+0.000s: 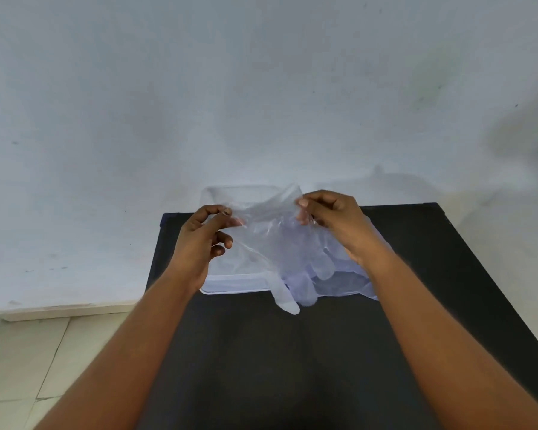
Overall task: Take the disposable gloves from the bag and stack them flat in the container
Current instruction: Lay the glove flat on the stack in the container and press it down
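A clear disposable glove [274, 240] hangs in the air between my hands, cuff up and fingers pointing down toward me. My left hand [204, 240] pinches the cuff's left corner between thumb and forefinger. My right hand [333, 221] pinches the right corner. Behind and below the glove sits a shallow translucent container [230, 285] on the black table; its inside is mostly hidden by the glove. To its right lies a clear bag [348, 282] with more gloves, partly under my right wrist.
The black table [292, 367] stands against a pale wall [261, 88]. Tiled floor [28, 361] shows at the lower left, past the table's left edge.
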